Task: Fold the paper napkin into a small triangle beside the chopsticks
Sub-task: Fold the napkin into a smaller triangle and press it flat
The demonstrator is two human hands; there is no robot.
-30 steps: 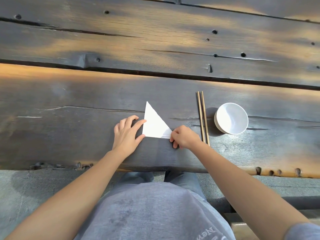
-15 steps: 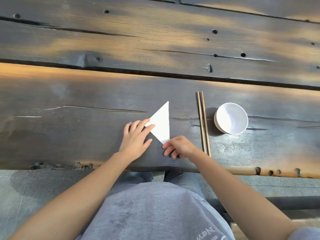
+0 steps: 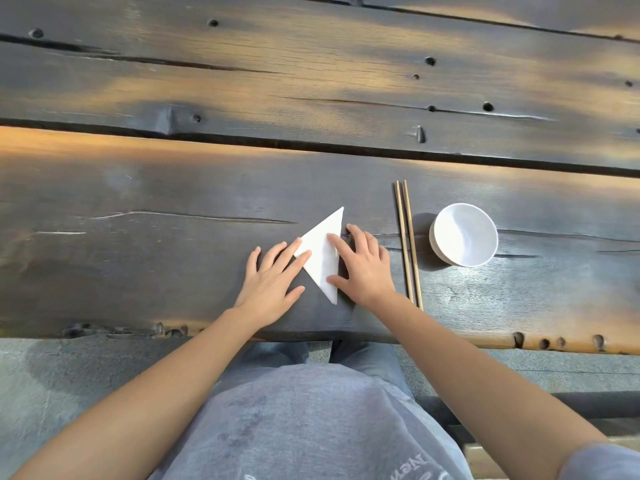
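Observation:
A white paper napkin (image 3: 323, 252), folded into a small triangle, lies flat on the dark wooden table (image 3: 156, 258), one point toward the far side and one toward me. My left hand (image 3: 273, 282) lies flat with spread fingers, its fingertips on the napkin's left corner. My right hand (image 3: 363, 268) presses flat on the napkin's right edge, index finger and thumb on the paper. A pair of brown chopsticks (image 3: 407, 240) lies just right of my right hand, pointing away from me.
A white bowl (image 3: 464, 233) stands right of the chopsticks. The table's near edge (image 3: 104, 332) runs just below my wrists, with my lap and grey shirt beneath. A dark gap (image 3: 242, 142) separates the near plank from the far one.
The napkin has been turned and shifted right, toward the chopsticks. My right hand went from pinching its near corner to lying flat on its right edge. My left hand followed rightward.

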